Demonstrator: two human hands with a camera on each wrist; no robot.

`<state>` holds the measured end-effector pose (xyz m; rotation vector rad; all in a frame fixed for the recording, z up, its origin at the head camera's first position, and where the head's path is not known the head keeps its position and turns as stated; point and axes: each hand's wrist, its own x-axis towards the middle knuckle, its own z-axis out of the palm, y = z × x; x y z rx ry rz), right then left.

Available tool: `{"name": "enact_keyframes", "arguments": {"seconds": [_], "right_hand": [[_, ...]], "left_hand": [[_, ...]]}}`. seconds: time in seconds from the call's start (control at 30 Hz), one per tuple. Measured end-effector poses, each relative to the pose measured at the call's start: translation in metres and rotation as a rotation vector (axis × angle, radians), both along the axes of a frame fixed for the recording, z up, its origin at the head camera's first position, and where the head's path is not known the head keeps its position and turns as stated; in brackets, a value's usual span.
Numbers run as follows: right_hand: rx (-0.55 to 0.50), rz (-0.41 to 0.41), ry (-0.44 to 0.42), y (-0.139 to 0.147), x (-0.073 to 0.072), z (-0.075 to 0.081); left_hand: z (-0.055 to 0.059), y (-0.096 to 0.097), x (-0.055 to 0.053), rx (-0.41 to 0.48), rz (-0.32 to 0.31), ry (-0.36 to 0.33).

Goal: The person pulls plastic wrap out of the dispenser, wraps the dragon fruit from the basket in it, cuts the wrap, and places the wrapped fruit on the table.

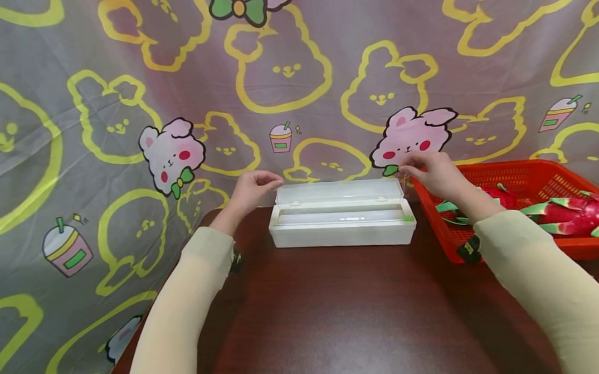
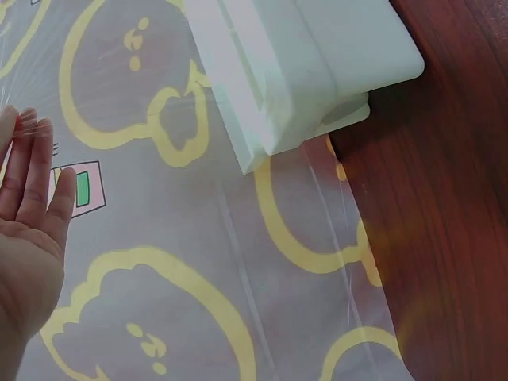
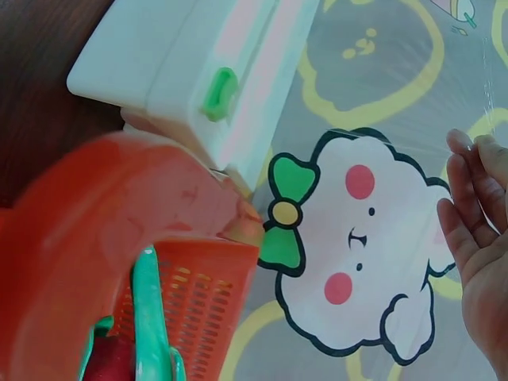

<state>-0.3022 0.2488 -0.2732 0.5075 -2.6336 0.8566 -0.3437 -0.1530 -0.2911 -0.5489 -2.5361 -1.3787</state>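
A white cling film dispenser stands on the table with its lid raised. Its trough shows a pale roll, and a green slider sits at the right end. Clear cling film stretches from the dispenser up to both hands. My left hand, above and left of the lid, pinches one corner of the film between thumb and fingertips. At the lid's right end, my right hand pinches the other corner. The film is nearly invisible in the head view.
Right of the dispenser is a red plastic basket holding red dragon fruits with green scales; my right forearm passes over its near left corner. Behind the dark wood table hangs a grey cartoon-print cloth.
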Motion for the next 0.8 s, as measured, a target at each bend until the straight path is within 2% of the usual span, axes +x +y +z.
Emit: {"name": "enact_keyframes", "arguments": {"seconds": [0.27, 0.57, 0.8], "right_hand": [[0.009, -0.020, 0.005, 0.000, 0.003, 0.008], [0.004, -0.019, 0.046, 0.002, 0.004, 0.017], [0.019, -0.016, 0.082, 0.003, 0.006, 0.023]], "left_hand": [[0.008, 0.000, 0.001, 0.004, 0.002, 0.006], [0.020, 0.000, 0.004, -0.024, 0.010, 0.055], [0.028, -0.001, 0.005, -0.027, -0.011, 0.085]]}}
